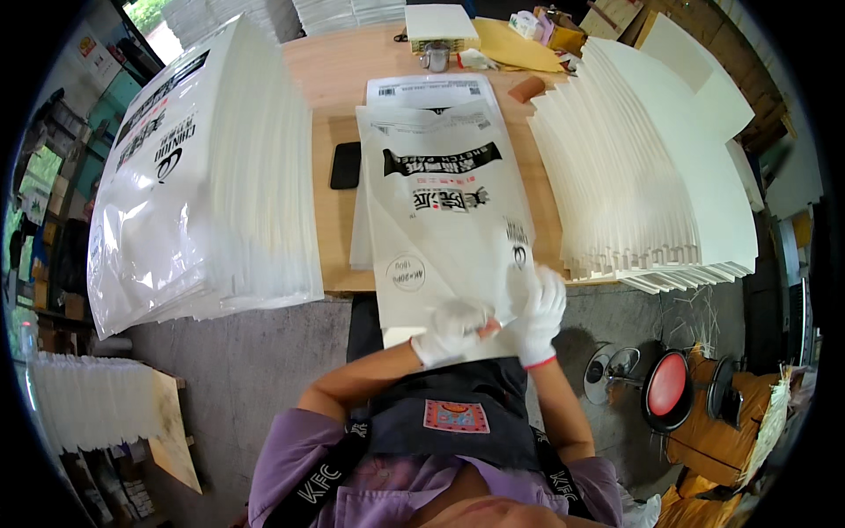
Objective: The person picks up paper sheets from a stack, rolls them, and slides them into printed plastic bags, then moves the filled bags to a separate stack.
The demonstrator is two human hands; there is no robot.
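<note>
A clear plastic bag [458,233] with black print, with white paper sheets inside, lies in front of me; its near end hangs over the table's front edge. My left hand [453,333], in a white glove with bare fingertips, is closed on the bag's near edge. At the near right corner my right hand [539,312], also gloved in white, pinches the bag's edge; its fingers are slightly blurred. Both hands are close together, just above my dark apron [453,392]. Under this bag, another printed bag [422,88] shows at the far end.
A tall stack of filled bags [189,194] stands on the table's left. Fanned white paper sheets [616,167] are piled on the right. A black phone [346,165] lies beside the bag. Farther back are a metal cup [435,58] and a brown roll [526,89]. A red-seated stool [667,392] stands at right.
</note>
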